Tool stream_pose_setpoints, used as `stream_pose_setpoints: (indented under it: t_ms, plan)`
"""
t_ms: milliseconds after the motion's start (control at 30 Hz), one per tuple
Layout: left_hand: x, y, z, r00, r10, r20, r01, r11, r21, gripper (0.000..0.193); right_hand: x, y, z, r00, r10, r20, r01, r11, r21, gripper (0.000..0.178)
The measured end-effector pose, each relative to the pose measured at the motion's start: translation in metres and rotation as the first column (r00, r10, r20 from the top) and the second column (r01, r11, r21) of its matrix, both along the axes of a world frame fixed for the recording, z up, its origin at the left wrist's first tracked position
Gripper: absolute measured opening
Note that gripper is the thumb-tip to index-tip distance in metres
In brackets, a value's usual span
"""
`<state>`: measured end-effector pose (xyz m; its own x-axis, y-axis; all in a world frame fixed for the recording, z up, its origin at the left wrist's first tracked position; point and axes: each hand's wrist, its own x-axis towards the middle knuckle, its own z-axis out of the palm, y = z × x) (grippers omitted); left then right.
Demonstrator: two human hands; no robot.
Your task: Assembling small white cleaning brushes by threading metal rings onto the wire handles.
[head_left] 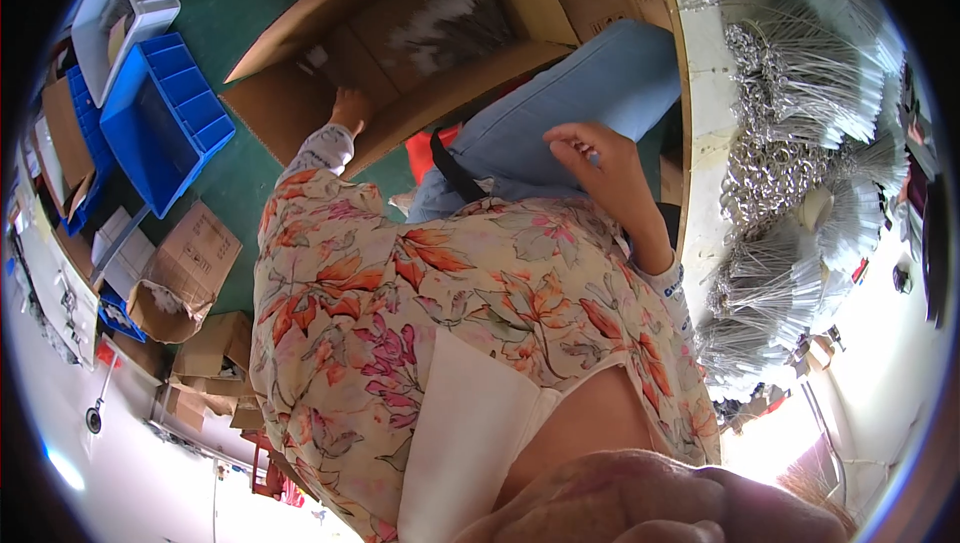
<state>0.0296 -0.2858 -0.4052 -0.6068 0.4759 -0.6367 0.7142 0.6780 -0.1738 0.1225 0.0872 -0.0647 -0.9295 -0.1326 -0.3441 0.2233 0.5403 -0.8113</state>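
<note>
My left hand (349, 110) reaches over the near wall of a large cardboard box (290, 123) at the upper middle. Its fingers look open, with nothing visible in them. A small white thing (316, 57), too blurred to name, lies in the box beyond that hand. Farther right in the box is a pile of thin wire brushes (455, 28) with whitish bristles. Above my blue-trousered lap (560, 93), my right hand (605, 165) hovers with loosely bent fingers apart and holds nothing I can see.
Bundles of wire brushes (775, 283) with looped ends cover the white table (705, 143) along my right side. On the left stand a blue plastic bin (150, 133), a white crate (135, 8) and cardboard boxes (195, 258). The floor (235, 3) is green.
</note>
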Motion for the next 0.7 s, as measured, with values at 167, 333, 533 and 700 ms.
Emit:
stream_pose_setpoints:
  t_ms: [167,333,533,700]
  plan:
    - [0.032,0.017,-0.038,0.761,0.516,0.393,-0.591,0.801,0.093,0.033,-0.009,-0.003,0.015,0.963,-0.089,-0.254,0.100,0.994,0.032,0.010]
    - [0.021,0.047,-0.038,0.716,0.532,0.451,-0.660,0.726,0.192,0.035,-0.016,0.010,0.023,0.853,-0.149,-0.499,0.267,0.948,0.172,0.013]
    - [-0.005,0.036,-0.071,0.889,0.337,0.310,-0.431,0.843,0.321,0.031,-0.004,0.033,0.017,0.700,-0.175,-0.692,0.458,0.854,0.247,0.022]
    - [-0.006,0.047,-0.090,0.999,0.019,0.027,-0.031,0.776,0.630,0.030,-0.008,0.066,-0.025,0.618,-0.008,-0.786,0.548,0.721,0.423,0.022]
